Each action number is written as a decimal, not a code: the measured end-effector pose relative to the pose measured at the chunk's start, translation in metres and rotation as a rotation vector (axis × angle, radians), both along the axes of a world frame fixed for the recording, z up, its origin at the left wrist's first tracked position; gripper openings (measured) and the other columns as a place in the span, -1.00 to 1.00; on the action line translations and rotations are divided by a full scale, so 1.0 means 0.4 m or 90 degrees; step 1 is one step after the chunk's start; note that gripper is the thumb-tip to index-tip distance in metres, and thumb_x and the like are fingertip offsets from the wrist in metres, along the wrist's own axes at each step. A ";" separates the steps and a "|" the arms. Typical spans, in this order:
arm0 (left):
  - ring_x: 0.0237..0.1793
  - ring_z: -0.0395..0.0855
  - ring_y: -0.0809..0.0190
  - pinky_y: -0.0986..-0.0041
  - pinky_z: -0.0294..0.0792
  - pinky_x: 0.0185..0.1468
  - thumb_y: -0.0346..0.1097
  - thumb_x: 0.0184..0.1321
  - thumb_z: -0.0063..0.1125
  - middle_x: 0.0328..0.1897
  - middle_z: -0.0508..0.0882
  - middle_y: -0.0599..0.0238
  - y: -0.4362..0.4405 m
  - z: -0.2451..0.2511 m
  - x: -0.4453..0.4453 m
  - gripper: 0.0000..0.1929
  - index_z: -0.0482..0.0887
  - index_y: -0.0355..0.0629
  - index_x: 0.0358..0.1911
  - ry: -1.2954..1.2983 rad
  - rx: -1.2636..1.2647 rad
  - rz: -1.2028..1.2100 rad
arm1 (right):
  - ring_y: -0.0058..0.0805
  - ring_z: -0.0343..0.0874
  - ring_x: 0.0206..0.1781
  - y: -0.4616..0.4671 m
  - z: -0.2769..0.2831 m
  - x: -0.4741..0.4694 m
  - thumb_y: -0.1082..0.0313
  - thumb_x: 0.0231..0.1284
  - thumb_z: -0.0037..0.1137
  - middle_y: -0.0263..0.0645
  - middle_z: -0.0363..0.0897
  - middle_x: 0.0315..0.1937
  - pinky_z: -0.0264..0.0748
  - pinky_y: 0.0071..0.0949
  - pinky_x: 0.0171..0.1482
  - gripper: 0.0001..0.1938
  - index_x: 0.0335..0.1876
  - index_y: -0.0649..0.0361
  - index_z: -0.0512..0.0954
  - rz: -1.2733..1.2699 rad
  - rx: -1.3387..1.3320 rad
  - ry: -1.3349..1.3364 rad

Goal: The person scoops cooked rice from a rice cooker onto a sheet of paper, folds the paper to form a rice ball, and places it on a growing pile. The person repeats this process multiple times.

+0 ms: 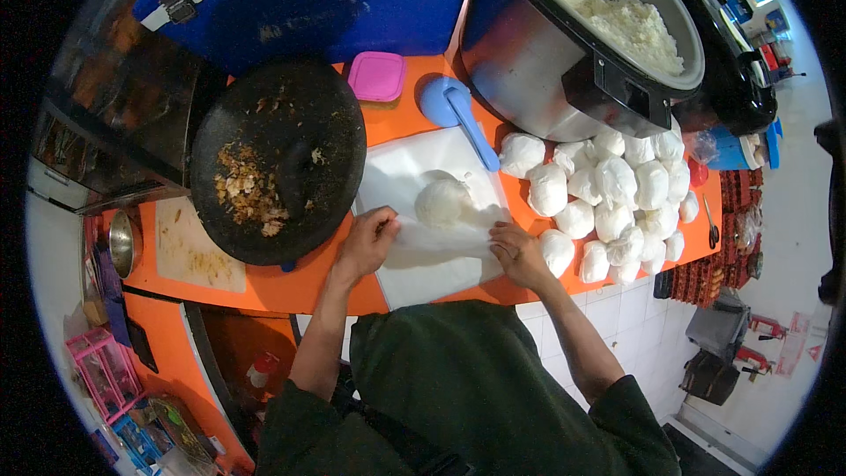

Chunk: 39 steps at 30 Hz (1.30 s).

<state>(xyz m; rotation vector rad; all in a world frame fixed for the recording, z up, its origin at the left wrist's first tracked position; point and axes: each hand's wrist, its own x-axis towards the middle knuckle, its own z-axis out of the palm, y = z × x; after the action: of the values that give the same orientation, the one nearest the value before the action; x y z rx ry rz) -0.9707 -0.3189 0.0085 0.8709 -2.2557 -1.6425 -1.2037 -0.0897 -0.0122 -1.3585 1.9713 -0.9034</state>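
A rounded mound of white rice [441,203] sits on a stack of white paper sheets [423,284] in front of me. My left hand [370,238] pinches the left side of the top sheet, its fingers curled at the edge. At the right side, my right hand [519,251] grips the same sheet near its edge. Between the two hands the sheet's near part is lifted and bends toward the rice. A blue plastic rice scoop [462,112] lies just beyond the sheets, its handle over their far right corner.
A stone mortar [310,211] holding shredded brown food stands left, beside a stained cutting board [198,251]. Many white wrapped bundles [611,225] are piled right, below a large rice cooker [522,79]. Behind are a pink-lidded container [377,76] and blue cooler [317,6]; scissors [712,228] lie far right.
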 end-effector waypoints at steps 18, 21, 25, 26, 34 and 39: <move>0.39 0.22 -0.20 0.12 0.19 0.37 -0.59 0.07 -0.07 0.32 0.35 -0.18 0.098 -0.045 -0.018 -0.53 0.46 -0.37 0.14 -0.172 -0.410 0.154 | 0.01 0.34 0.18 -0.100 0.057 0.139 0.54 -0.16 0.12 -0.06 0.39 0.07 0.20 0.11 0.22 -0.39 0.20 0.08 0.44 0.004 -0.136 0.267; 0.38 0.23 -0.16 0.05 0.20 0.35 -0.60 0.00 -0.02 0.32 0.36 -0.17 0.030 -0.063 -0.111 -0.48 0.46 -0.36 0.15 -0.097 -0.562 0.068 | 0.03 0.19 0.36 -0.055 0.039 0.202 0.38 -0.13 0.17 -0.04 0.28 0.29 0.01 0.23 0.38 -0.24 0.37 -0.04 0.31 0.177 -0.018 0.346; 0.18 0.44 -0.14 0.07 0.24 0.28 -0.56 0.01 0.02 0.25 0.43 -0.14 -0.051 -0.088 -0.199 -0.58 0.53 -0.32 0.04 -0.305 -0.417 -0.016 | 0.10 0.10 0.42 -0.078 -0.004 0.229 0.31 -0.10 0.19 -0.02 0.15 0.38 -0.14 0.25 0.44 -0.18 0.45 -0.17 0.22 0.125 0.017 0.392; 0.13 0.48 -0.13 0.07 0.25 0.26 -0.55 0.01 0.03 0.21 0.47 -0.12 -0.061 -0.083 -0.211 -0.61 0.55 -0.31 0.00 -0.339 -0.380 -0.039 | 0.11 0.09 0.42 -0.084 -0.012 0.229 0.31 -0.09 0.19 -0.02 0.14 0.39 -0.13 0.26 0.43 -0.18 0.45 -0.18 0.21 0.120 0.024 0.376; 0.03 0.57 -0.09 0.01 0.38 0.08 -0.46 0.05 0.07 -0.04 0.60 -0.02 -0.049 0.059 -0.191 -0.71 0.56 -0.25 -0.09 -0.272 -0.391 -0.279 | 0.11 0.08 0.41 -0.068 0.003 0.236 0.45 -0.22 0.19 -0.01 0.16 0.37 -0.05 0.22 0.43 -0.15 0.41 -0.13 0.27 0.077 0.024 0.319; -0.05 0.57 -0.14 -0.01 0.39 0.06 -0.48 0.06 0.05 0.01 0.57 0.00 0.053 0.033 -0.095 -0.78 0.55 -0.15 -0.17 -0.201 -0.262 -0.328 | 0.12 0.15 0.37 -0.080 0.038 0.227 0.52 -0.21 0.16 -0.03 0.24 0.28 0.01 0.24 0.40 -0.33 0.21 0.06 0.39 -0.068 -0.170 0.278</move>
<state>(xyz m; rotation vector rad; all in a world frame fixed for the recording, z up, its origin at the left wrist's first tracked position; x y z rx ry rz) -1.0087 -0.2978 0.0218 0.4949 -3.0869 -1.1701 -1.1130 -0.1216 0.0029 -1.7326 2.3292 -1.0150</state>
